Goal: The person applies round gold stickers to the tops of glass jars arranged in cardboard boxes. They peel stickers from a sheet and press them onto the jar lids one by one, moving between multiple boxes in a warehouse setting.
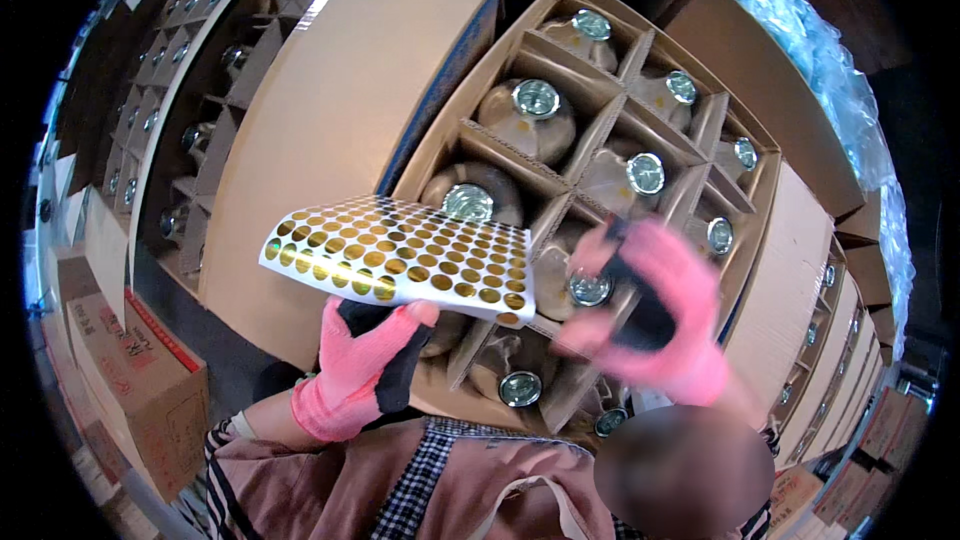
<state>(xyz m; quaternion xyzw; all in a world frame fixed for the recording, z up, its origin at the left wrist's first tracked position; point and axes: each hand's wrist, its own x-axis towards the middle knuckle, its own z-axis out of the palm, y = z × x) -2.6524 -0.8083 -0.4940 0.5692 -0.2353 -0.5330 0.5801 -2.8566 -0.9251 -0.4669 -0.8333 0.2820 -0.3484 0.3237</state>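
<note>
Across the centre-left of the frame, a white, slightly curved sheet covered in rows of shiny gold round stickers [420,265] stretched over one corner of an open brown cardboard carton [770,180]. The left hand [358,365], in a pink knitted glove with a black palm, grasped the sheet by its lower edge, the thumb pressed on top. To the right, the right hand [670,310], in a matching glove and blurred, curved over the carton, its thumb and fingers on either side of a rounded clear bottle with a shiny round top [592,288]; whether it touched that bottle or gripped anything, I could not tell. More bottles of the same kind stood in compartments formed by brown cardboard dividers [597,135], some partly hidden by the sheet. At the upper left, a broad brown cardboard panel [340,100] leaned beside another divided carton holding bottles. Crumpled, bluish clear plastic sheeting [800,40] ran down the upper right, and a brown box with a red edge [135,390] sat at the lower left.
</note>
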